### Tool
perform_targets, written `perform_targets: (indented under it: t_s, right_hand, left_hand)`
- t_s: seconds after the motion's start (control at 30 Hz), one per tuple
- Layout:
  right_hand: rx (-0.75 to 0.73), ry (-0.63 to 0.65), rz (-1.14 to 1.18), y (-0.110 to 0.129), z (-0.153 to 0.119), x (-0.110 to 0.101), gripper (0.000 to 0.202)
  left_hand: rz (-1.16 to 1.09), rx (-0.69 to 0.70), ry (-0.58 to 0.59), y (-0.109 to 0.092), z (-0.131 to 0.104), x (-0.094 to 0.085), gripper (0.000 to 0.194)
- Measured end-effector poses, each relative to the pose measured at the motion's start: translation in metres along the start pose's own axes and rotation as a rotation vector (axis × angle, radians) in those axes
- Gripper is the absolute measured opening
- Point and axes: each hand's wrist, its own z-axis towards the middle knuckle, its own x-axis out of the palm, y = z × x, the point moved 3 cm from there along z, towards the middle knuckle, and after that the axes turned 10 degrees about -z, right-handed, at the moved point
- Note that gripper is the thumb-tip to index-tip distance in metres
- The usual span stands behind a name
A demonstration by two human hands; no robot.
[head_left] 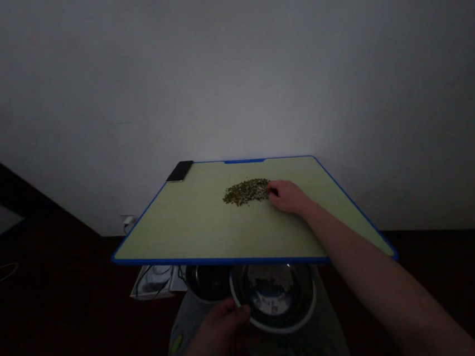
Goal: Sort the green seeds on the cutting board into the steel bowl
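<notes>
Olive-brown grains [244, 192] are lying loosely scattered around the middle of the counter [186, 226]; there the right hand [288, 197] is curling, closure unclear; below its near edge, the left hand [219, 333] is clamping a bowl [305, 297].

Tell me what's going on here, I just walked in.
A person is sitting at a low table with a blue edge. Their right hand is at the right end of a loose spread of small greenish-brown bits, fingers curled; whether they pinch any is too dim to tell. Their left hand holds the rim of a metal bowl at the table's near edge. A second bowl is beside it, and a dark phone-like slab lies at the far left corner.
</notes>
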Motion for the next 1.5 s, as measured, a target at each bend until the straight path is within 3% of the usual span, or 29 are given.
perform_targets:
  t_s: [0.2, 0.5, 0.63, 1.2, 1.5]
  right_hand:
    - [0.002, -0.015, -0.003, -0.0022, 0.0006, 0.001, 0.021]
    - [0.071, -0.005, -0.023, -0.01, 0.0009, -0.0014, 0.019]
    - [0.043, -0.02, -0.01, -0.009, 0.0023, 0.0026, 0.02]
    - [-0.013, -0.012, 0.052, -0.0062, 0.0016, 0.0006, 0.023]
    - [-0.045, -0.01, 0.046, -0.0024, 0.0008, 0.0001, 0.024]
  left_hand:
    - [-0.033, -0.009, -0.029, 0.0012, 0.001, -0.0011, 0.029]
    - [-0.067, 0.012, 0.047, 0.001, -0.0001, 0.0024, 0.024]
    - [-0.035, 0.005, -0.009, -0.0004, -0.0015, 0.0021, 0.02]
    - [-0.031, 0.0, 0.006, 0.0018, 0.0014, -0.0015, 0.028]
    - [-0.043, -0.001, -0.02, 0.0006, -0.0007, 0.0002, 0.021]
